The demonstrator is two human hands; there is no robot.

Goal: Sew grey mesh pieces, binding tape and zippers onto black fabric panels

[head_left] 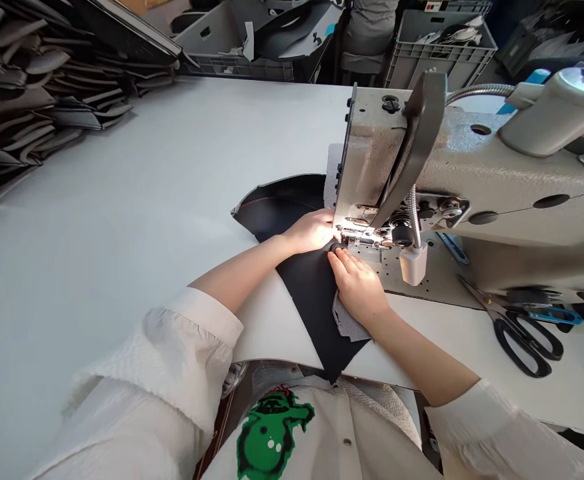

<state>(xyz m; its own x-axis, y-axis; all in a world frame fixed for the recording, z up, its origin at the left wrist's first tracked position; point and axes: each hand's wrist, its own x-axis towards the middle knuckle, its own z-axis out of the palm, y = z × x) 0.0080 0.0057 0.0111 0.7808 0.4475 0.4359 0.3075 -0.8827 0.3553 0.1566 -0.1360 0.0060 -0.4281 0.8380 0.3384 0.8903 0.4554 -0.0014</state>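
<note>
A black panel of leather-like material (302, 293) with grey backing lies under the needle area of a sewing machine (502, 180). One curved end, with a line of reddish stitching, spreads to the far left; its pointed end hangs over the table's near edge. My left hand (309, 232) is closed on the panel just left of the presser foot (353, 240), its fingertips partly hidden by the machine head. On the near side of the foot, my right hand (359, 283) pinches the panel's folded edge, fingers together. Beneath that hand, the grey backing (347, 321) shows.
Scissors (519, 333) with black handles and a blue snips-like tool (555, 315) lie at the right. Stacked cut pieces (47, 87) fill the far left of the white table (122, 220). Grey crates (442, 60) stand behind, near a seated person (372, 27).
</note>
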